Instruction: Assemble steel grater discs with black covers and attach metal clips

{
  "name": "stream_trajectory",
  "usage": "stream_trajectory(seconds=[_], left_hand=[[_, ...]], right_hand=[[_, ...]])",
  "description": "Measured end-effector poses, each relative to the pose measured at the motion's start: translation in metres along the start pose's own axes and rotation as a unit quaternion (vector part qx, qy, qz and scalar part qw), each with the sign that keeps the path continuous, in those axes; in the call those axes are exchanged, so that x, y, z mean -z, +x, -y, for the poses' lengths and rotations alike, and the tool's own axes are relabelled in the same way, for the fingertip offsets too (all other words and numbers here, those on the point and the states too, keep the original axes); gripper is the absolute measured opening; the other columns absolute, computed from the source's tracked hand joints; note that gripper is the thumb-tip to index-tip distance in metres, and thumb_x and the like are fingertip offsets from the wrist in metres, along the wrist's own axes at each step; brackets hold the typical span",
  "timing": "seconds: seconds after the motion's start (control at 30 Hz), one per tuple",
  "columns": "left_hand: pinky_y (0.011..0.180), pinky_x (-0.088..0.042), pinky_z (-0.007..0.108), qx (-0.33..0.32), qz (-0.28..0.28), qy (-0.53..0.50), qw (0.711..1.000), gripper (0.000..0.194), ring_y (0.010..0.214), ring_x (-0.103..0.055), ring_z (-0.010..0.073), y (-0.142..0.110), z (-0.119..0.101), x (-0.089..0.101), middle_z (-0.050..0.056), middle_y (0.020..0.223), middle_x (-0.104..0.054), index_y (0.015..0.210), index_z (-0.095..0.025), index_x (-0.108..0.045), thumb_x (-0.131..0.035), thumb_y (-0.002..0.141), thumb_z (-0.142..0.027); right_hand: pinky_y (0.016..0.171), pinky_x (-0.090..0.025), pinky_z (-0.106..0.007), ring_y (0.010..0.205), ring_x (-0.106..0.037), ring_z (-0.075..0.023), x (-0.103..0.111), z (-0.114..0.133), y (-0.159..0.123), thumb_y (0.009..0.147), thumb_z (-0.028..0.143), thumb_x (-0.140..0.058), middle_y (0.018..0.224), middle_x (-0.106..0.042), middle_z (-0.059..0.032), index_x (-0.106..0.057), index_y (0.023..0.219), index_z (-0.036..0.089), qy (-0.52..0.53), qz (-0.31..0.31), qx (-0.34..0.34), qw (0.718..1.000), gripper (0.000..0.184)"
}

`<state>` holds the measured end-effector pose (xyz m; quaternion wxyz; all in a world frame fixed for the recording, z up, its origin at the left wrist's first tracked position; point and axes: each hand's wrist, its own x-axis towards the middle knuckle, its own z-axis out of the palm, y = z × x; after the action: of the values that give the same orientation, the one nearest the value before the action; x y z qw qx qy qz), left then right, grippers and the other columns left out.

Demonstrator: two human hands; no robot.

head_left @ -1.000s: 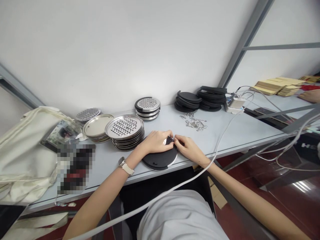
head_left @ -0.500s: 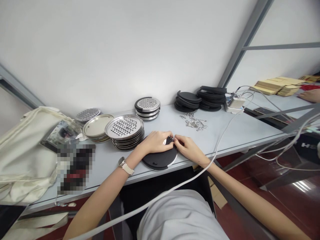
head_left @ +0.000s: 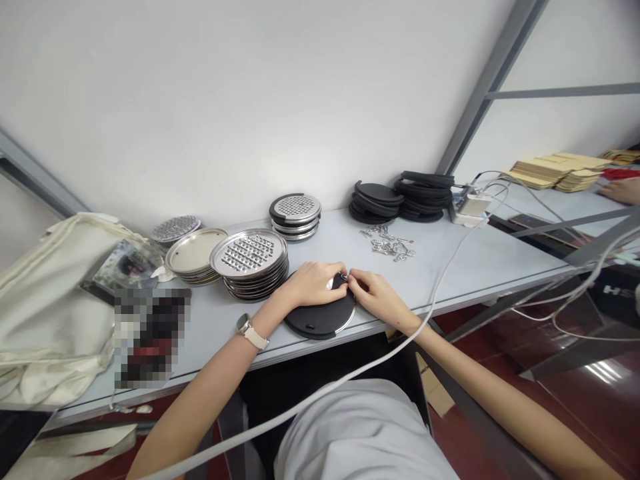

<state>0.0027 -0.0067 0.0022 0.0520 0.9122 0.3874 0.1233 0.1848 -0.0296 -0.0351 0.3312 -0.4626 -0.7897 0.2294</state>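
1 head camera looks forward-down at hands (head_left: 316,283).

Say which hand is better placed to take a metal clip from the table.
Right hand, probably: it is nearer the metal clips, on their side of the black disc; the left hand lies over the disc, farther away. Both are busy at its edge.

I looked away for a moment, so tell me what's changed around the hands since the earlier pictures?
Nothing has visibly moved, and I see nothing newly taken up or let go. The bare left hand and bare right hand stay together at the far right edge of the round, flat black disc; the scattered, small silver metal clips lie as before.
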Motion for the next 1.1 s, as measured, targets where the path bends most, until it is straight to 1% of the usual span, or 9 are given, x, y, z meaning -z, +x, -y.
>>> stream_trajectory(seconds=[0.33,0.43,0.53,0.67,0.93,1.1], left_hand=[[0.072,-0.047,0.029,-0.002,0.001,-0.017,1.0,0.027,0.082,-0.066,0.0212,0.0003,0.0002,0.0004,0.002,0.092,-0.07,0.106,-0.024,-0.06,-0.049,0.087,-0.041],[0.071,-0.046,0.027,0.004,0.002,-0.053,0.999,0.027,0.082,-0.066,0.0194,0.0006,0.0011,0.0011,0.0,0.092,-0.07,0.105,-0.024,-0.061,-0.051,0.086,-0.039],[0.072,-0.046,0.025,0.015,0.014,-0.106,0.994,0.028,0.083,-0.065,0.0174,0.0013,0.0036,0.0021,0.0,0.094,-0.07,0.107,-0.025,-0.063,-0.053,0.085,-0.039],[0.076,-0.047,0.025,0.021,0.019,-0.14,0.99,0.031,0.087,-0.065,0.0173,0.0023,0.0068,0.0023,-0.001,0.094,-0.07,0.11,-0.026,-0.065,-0.055,0.084,-0.04],[0.074,-0.047,0.025,0.021,0.015,-0.133,0.991,0.031,0.086,-0.065,0.0176,0.0021,0.0064,0.0016,0.0,0.093,-0.071,0.11,-0.025,-0.065,-0.055,0.084,-0.04],[0.072,-0.046,0.026,0.006,0.013,-0.098,0.995,0.031,0.083,-0.065,0.018,0.0015,0.0051,0.002,0.001,0.094,-0.071,0.11,-0.025,-0.064,-0.053,0.086,-0.04]], right_hand=[[0.058,-0.031,-0.025,0.057,-0.046,-0.0117,-0.0002,0.0,0.0004,0.092,0.025,-0.038,0.059,-0.05,0.0031,-0.041,0.066,0.02,-0.002,0.002,-0.002,1.0,0.027],[0.057,-0.031,-0.025,0.056,-0.046,-0.0117,0.0001,-0.0001,0.0008,0.093,0.026,-0.037,0.059,-0.049,0.0032,-0.04,0.066,0.02,-0.007,0.004,-0.004,1.0,0.028],[0.057,-0.031,-0.025,0.056,-0.046,-0.012,0.0006,0.0003,0.0006,0.093,0.026,-0.037,0.059,-0.05,0.0028,-0.04,0.067,0.02,-0.012,0.005,-0.004,1.0,0.027],[0.058,-0.032,-0.025,0.057,-0.048,-0.0126,0.0009,0.0012,-0.0003,0.094,0.025,-0.036,0.06,-0.051,0.0021,-0.041,0.068,0.02,-0.015,0.005,0.001,1.0,0.027],[0.058,-0.031,-0.025,0.057,-0.048,-0.0126,0.0002,-0.0001,0.0,0.094,0.025,-0.036,0.06,-0.051,0.0021,-0.041,0.067,0.02,-0.016,0.003,0.004,1.0,0.027],[0.058,-0.031,-0.025,0.057,-0.048,-0.0126,0.0001,-0.0006,0.0001,0.094,0.025,-0.036,0.061,-0.051,0.002,-0.041,0.068,0.02,-0.013,0.004,0.002,1.0,0.027]])
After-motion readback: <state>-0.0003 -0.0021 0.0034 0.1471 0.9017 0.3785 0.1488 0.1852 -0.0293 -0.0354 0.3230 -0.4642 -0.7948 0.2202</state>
